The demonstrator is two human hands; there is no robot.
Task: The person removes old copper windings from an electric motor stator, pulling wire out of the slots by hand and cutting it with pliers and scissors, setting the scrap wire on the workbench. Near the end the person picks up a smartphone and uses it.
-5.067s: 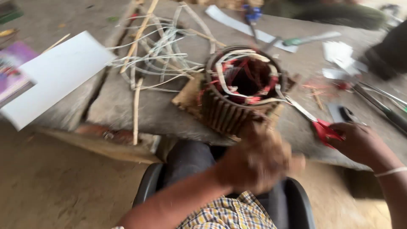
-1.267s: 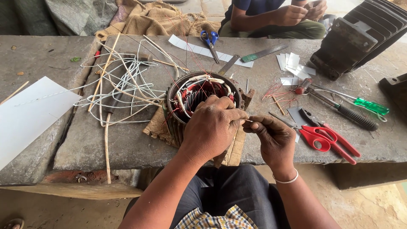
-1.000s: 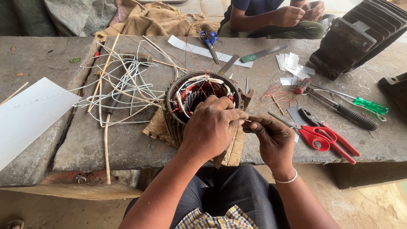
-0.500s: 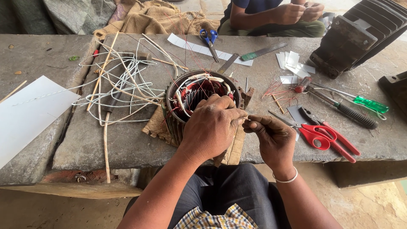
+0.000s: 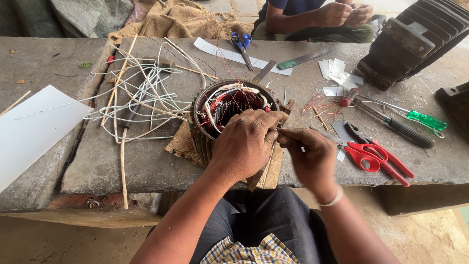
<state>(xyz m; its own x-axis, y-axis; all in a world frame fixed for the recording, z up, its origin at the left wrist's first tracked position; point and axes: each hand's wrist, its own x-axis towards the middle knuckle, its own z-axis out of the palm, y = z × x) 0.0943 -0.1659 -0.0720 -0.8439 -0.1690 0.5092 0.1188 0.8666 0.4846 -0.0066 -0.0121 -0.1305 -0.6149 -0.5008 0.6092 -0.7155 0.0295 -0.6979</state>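
Bench: you sit at a grey stone slab; your knees show under its near edge.
Black housing: a ribbed black motor casing lies at the far right corner, well apart from your hands.
White sheet: a sheet of white card lies on the left slab, near the wires.
Wires: a loose tangle of white wires and thin sticks sits just left of the motor core.
Motor core: the round finned motor core stands upright on a scrap of cardboard, mid-bench, straight ahead of you. Red and white windings show inside.
Left hand: your left hand rests over the near rim of the core, fingers curled shut at that edge; what they pinch, you cannot tell.
Right hand: your right hand is just beside the left, fingertips meeting it in a narrow pinch; anything held is too small to tell.
Red scissors: red-handled scissors lie just right of your right hand, not touched.
Screwdriver: a green-handled screwdriver lies beyond them.
Blue scissors: blue-handled scissors lie at the far edge.
Other person: a co-worker's hands are together past the bench.
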